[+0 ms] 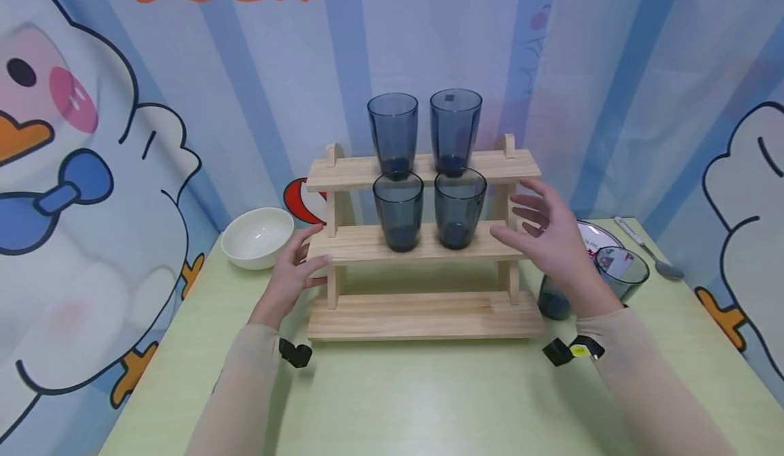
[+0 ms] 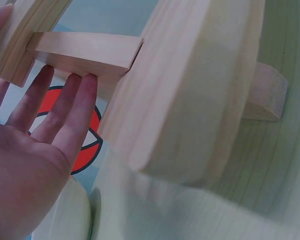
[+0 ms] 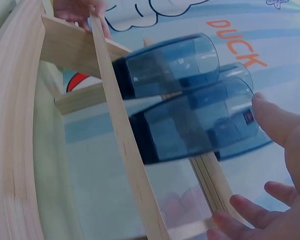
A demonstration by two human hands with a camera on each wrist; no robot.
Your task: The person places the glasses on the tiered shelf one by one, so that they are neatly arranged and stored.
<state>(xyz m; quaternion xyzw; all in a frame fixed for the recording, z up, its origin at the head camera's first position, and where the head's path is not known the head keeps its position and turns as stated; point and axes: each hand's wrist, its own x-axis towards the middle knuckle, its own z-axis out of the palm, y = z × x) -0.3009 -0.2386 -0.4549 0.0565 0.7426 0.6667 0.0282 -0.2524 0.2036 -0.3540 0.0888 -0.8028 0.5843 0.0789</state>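
A three-tier wooden shelf rack (image 1: 422, 316) stands on the table. Two blue-tinted glasses, one on the left (image 1: 393, 133) and one on the right (image 1: 456, 129), sit upright on its top tier. Another pair, a left glass (image 1: 399, 212) and a right glass (image 1: 459, 209), stands on the middle tier. My left hand (image 1: 290, 280) grips the left end of the middle tier, thumb in front, with its fingertips (image 2: 87, 85) against the side post. My right hand (image 1: 554, 241) is spread beside the middle tier's right end, holding nothing, its thumb apart from the right glass.
A white bowl (image 1: 257, 238) sits left of the rack. On the right, behind my right forearm, are another tinted glass (image 1: 621, 269), a partly hidden plate (image 1: 600, 235) and a grey-headed spoon (image 1: 664, 269). A printed curtain (image 1: 416, 27) hangs behind the table.
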